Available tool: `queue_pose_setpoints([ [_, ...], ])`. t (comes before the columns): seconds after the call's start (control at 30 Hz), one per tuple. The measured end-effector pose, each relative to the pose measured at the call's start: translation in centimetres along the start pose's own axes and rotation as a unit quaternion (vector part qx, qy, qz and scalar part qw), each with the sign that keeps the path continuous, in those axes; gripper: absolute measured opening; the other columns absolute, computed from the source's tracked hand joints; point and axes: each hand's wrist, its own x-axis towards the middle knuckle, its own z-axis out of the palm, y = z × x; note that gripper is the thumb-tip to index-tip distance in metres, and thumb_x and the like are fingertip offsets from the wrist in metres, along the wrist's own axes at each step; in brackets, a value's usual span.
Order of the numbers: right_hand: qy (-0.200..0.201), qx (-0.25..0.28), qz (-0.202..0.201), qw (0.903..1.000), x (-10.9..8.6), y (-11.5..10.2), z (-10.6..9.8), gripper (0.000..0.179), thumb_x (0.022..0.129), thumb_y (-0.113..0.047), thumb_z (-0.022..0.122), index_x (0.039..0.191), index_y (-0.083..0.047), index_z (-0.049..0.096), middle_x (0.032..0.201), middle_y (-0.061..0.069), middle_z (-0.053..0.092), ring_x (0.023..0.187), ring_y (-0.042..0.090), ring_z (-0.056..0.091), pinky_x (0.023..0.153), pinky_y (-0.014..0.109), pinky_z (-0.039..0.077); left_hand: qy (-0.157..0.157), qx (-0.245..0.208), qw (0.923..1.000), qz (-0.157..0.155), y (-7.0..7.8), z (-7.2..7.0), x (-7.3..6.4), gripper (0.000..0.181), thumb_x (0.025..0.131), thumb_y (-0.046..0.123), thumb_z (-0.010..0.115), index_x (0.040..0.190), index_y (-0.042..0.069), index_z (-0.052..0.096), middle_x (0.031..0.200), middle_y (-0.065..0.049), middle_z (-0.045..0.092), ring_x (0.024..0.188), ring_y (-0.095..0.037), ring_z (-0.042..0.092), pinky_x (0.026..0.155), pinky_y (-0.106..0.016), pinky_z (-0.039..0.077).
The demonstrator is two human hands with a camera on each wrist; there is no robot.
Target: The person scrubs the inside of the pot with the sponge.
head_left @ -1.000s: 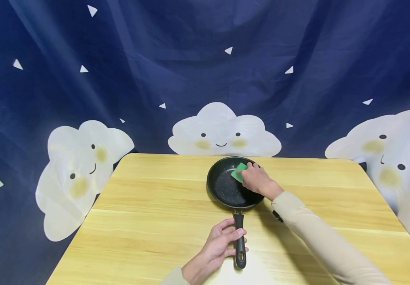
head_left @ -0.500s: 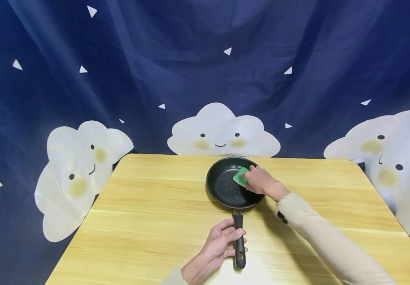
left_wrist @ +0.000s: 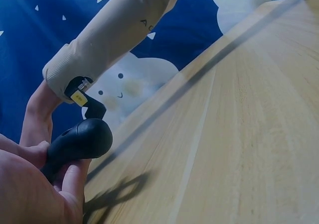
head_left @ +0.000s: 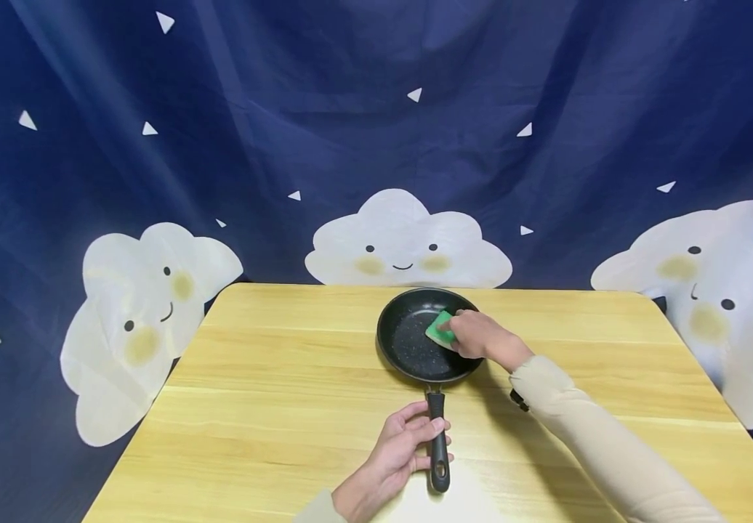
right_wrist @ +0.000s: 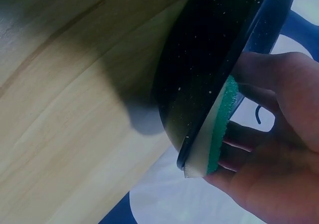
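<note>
A black, speckled frying pan (head_left: 409,341) is on the wooden table, its handle (head_left: 439,465) toward me. My left hand (head_left: 396,454) grips that handle from the left, thumb across the top. In the left wrist view the rounded end of the handle (left_wrist: 92,139) sticks out past my fingers. My right hand (head_left: 481,335) holds a sponge (head_left: 440,330), green on top and pale below, against the right part of the pan's inside. The right wrist view has the sponge (right_wrist: 222,124) between my right fingers and the pan's rim, pale side toward the pan (right_wrist: 199,59).
The light wooden table (head_left: 272,407) reaches back to a dark blue curtain (head_left: 350,94) printed with smiling white clouds. The pan's far rim lies close to the table's back edge. My right sleeve (head_left: 599,436) crosses over the table's right side.
My right hand has shifted slightly right and down across the pan with the sponge, which has turned a little. My left hand keeps its grip on the handle.
</note>
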Motion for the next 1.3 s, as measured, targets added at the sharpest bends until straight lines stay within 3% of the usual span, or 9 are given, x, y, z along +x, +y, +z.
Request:
queue_pose_setpoints([
  [0.2,-0.013,0.02,0.007,0.9997,-0.1,0.0,-0.2,0.036,0.089,-0.007,0.078,0.125,-0.006,0.074,0.116,0.02,0.072,0.102,0.038,0.067,0.083,0.055,0.058,-0.001,-0.001,1.0,0.0,0.0,0.0,-0.1,0.048,0.096,0.003,0.068,0.139,-0.005,0.049,0.114,-0.022,0.068,0.091,-0.027,0.067,0.081,-0.058,0.06],
  [0.33,-0.005,0.031,-0.003,0.9995,-0.2,-0.1,-0.4,0.037,0.087,-0.005,0.079,0.124,-0.006,0.075,0.118,0.02,0.072,0.099,0.038,0.069,0.079,0.055,0.059,-0.001,-0.003,1.0,-0.001,0.1,0.1,-0.1,0.048,0.096,0.003,0.068,0.139,-0.005,0.049,0.114,-0.022,0.068,0.091,-0.027,0.067,0.081,-0.058,0.059],
  [0.53,0.011,0.054,-0.026,0.9982,-0.7,-0.2,-0.3,0.039,0.086,-0.003,0.079,0.124,-0.003,0.073,0.11,0.021,0.074,0.085,0.03,0.069,0.077,0.045,0.059,0.0,-0.002,1.0,-0.001,0.1,0.0,-0.1,0.048,0.096,0.003,0.068,0.139,-0.005,0.049,0.114,-0.022,0.068,0.091,-0.027,0.066,0.081,-0.058,0.059],
  [0.67,0.032,0.061,-0.029,0.9972,-1.0,-0.3,-0.1,0.04,0.084,-0.002,0.08,0.122,-0.005,0.071,0.103,0.02,0.073,0.086,0.032,0.068,0.077,0.047,0.059,-0.002,0.0,1.0,-0.001,0.0,-0.1,0.0,0.049,0.096,0.003,0.068,0.14,-0.004,0.049,0.114,-0.022,0.068,0.091,-0.027,0.067,0.081,-0.059,0.059],
  [0.97,0.036,0.079,-0.023,0.9959,-1.0,-0.1,0.4,0.032,0.08,-0.004,0.084,0.108,-0.007,0.067,0.087,0.013,0.066,0.075,0.025,0.058,0.067,0.04,0.053,-0.003,-0.003,1.0,-0.002,0.0,-0.2,0.1,0.047,0.096,0.003,0.068,0.139,-0.004,0.05,0.112,-0.02,0.069,0.091,-0.027,0.066,0.081,-0.059,0.059],
  [1.3,0.018,0.109,-0.02,0.9937,-1.1,-0.4,0.3,0.028,0.084,-0.009,0.082,0.11,-0.002,0.075,0.107,0.02,0.073,0.091,0.03,0.067,0.077,0.044,0.057,-0.006,-0.008,0.9999,-0.002,0.1,-0.2,0.0,0.045,0.096,0.003,0.068,0.137,-0.004,0.051,0.109,-0.018,0.07,0.09,-0.026,0.066,0.081,-0.059,0.059],
])
